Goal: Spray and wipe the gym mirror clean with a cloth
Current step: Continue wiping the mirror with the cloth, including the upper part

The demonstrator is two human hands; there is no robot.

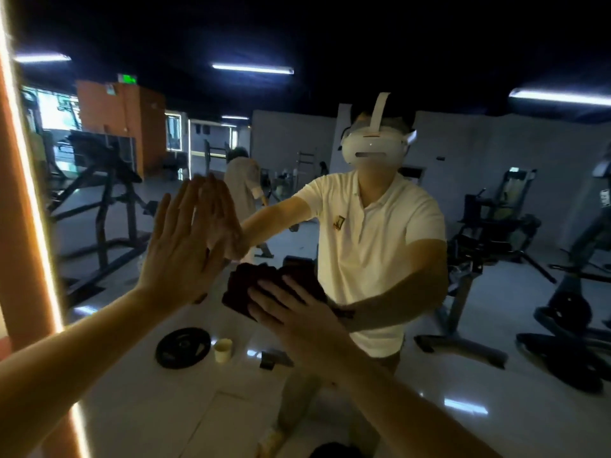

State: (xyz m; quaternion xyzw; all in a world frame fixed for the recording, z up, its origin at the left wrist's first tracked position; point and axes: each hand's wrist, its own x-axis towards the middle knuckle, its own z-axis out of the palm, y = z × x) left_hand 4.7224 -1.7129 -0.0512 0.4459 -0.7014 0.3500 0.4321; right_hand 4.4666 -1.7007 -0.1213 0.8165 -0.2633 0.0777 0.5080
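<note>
Hands on the mirror (297, 44)
The left hand (180, 246) lies flat on the glass, grip open and empty; the right hand (291, 312), fingers straight, presses the cloth (249, 285) against it, lower right.

I log a black weight plate (183, 347) flat on the pale glossy floor (158, 408), with a small paper cup (223, 350) upright just beside its right edge. Left: a dark angled weight machine (99, 180) before an orange wall (112, 117) — green sign (126, 79) above it. Far side: a person in pale clothes (243, 183), bent forward. Right: a seated machine (496, 213) and an exercise bike (568, 312). Tube lights (253, 68) on the dark ceiling.
</note>
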